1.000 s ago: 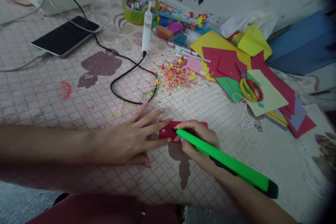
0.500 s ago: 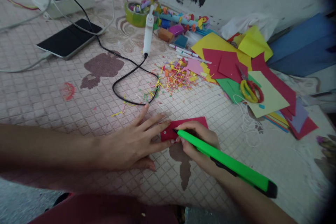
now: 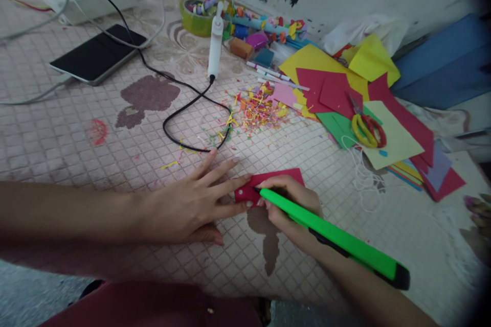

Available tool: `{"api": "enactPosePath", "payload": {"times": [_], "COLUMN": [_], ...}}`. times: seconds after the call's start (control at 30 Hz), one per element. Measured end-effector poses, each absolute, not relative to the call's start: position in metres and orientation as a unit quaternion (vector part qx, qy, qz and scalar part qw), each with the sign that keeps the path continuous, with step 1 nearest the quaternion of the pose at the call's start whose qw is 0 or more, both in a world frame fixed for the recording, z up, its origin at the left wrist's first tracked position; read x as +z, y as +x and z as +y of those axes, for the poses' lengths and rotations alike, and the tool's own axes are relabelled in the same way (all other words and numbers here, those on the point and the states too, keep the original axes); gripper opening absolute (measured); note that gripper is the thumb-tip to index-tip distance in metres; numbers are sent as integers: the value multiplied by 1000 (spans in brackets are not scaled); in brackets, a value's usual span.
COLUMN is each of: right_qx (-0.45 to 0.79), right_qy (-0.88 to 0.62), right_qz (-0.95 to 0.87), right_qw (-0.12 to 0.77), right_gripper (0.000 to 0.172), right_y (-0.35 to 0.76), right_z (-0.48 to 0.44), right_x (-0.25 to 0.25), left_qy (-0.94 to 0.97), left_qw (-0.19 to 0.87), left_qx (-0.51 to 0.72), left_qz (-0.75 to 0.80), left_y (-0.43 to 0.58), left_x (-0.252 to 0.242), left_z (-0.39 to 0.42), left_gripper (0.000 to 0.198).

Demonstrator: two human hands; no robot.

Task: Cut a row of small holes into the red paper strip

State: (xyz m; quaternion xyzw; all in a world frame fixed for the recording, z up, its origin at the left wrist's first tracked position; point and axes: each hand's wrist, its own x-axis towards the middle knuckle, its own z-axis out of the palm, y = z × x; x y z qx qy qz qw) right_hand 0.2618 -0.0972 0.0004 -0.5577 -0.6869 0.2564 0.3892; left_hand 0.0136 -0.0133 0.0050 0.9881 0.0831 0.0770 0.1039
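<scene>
My left hand (image 3: pixel 192 202) lies flat with fingers spread, its fingertips on the left end of a small red sheet (image 3: pixel 286 176). In my right hand (image 3: pixel 295 199) is a long green utility knife (image 3: pixel 330 227) with a black slider and a black back end, held like a pencil. Its dark tip touches the red sheet close to my left fingertips. A small pale round spot shows on the sheet's left part. The right fingers cover part of the sheet.
A white glue gun (image 3: pixel 215 46) stands beyond my hands, its black cord (image 3: pixel 164 125) looped on the patterned cloth. Colourful shreds (image 3: pixel 261 110) lie nearby. Yellow-and-red scissors (image 3: pixel 366 127) rest on coloured sheets (image 3: pixel 399 138). A dark tablet-like device (image 3: pixel 97 53) and a tape roll (image 3: pixel 195 23) are farther back.
The view has shifted very slightly. Both hands and the green utility knife stay almost in place, with the tip still on the red sheet.
</scene>
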Motion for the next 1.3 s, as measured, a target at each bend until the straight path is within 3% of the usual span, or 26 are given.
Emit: {"api": "enactPosePath", "payload": {"times": [0.93,1.3], "right_qx": [261,255], "right_qy": [-584,-574], "right_qz": [-656,-672], "right_qw": [402,394], "right_gripper": [21,30], "right_y": [251,257], "right_z": [-96,-99], "right_x": [15,11], "left_qy": [988,986], "left_qw": [68,95], "left_qx": [99,107], "left_qz": [97,89], "left_y": [15,17], "left_x": [6,8], "left_z": [-19,-20], "left_gripper": [69,69]}}
